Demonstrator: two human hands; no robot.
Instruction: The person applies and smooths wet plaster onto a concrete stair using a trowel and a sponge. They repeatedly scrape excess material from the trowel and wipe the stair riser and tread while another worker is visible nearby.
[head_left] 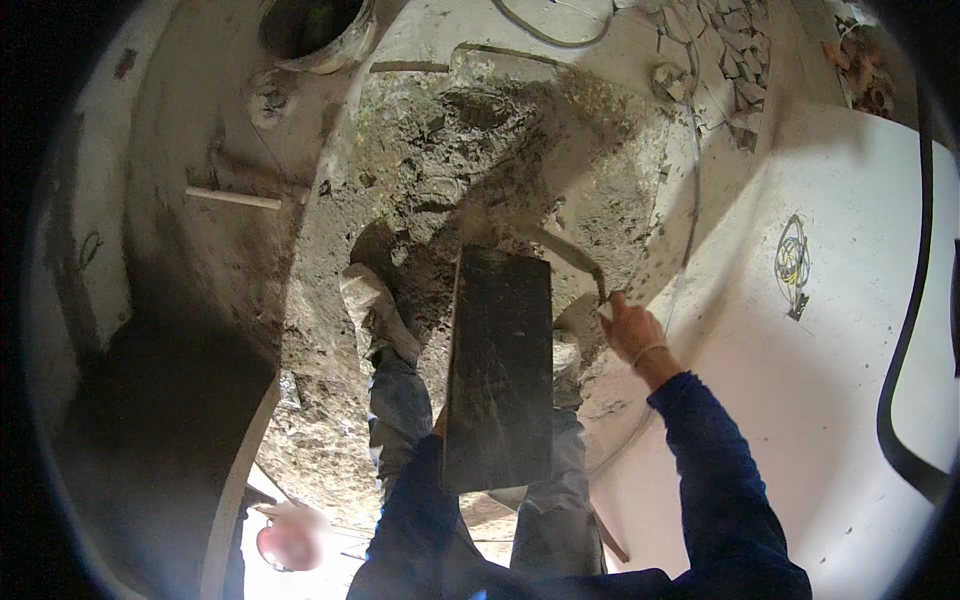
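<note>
A long, dark rectangular board [503, 370] is held lengthwise in front of my legs, its surface scuffed and dusty. My left hand [440, 424] supports it from the left edge; only a sliver of skin shows, and the fingers are hidden behind the board. To the right of the board, my right hand [636, 335] is closed around the handle of a trowel-like tool [572, 254]. Its bent metal neck reaches up and left toward the far end of the board, where its tip blends into grey-brown rubble and cannot be made out clearly.
Wet-looking rubble [455, 150] covers the ground around my boots [378, 305]. A round opening [312, 25] lies far left, and a pale stick [233, 198] nearer. Coiled wire [792, 258] and a black hose [908, 330] are at right. A person with red headgear [270, 548] is lower left.
</note>
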